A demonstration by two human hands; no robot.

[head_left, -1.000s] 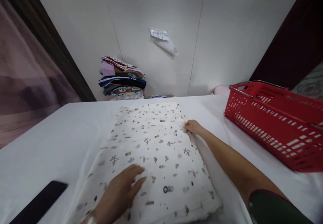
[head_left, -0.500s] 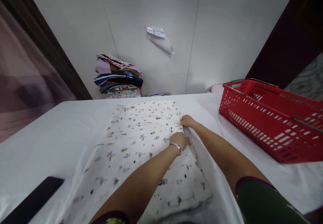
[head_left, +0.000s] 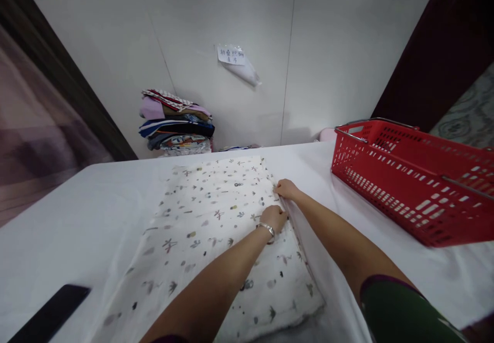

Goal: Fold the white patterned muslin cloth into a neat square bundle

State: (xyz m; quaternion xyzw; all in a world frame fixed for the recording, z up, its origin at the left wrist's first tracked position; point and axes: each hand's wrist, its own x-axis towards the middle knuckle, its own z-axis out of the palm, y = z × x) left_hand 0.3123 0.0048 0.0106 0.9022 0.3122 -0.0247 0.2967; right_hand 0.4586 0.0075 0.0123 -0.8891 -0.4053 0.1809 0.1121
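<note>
Both the left fingers (head_left: 283, 215) and right fingers (head_left: 278, 188) pinch the printed cloth (head_left: 214, 224) along its right edge.

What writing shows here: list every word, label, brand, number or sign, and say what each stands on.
White label on the wall: handwritten, two lines; one upper-line character looks like "叠"; the rest is too small and blurred to read surely.
Patterned cloth: printed motifs, no readable words.
Red basket: no lettering I can make out.
</note>
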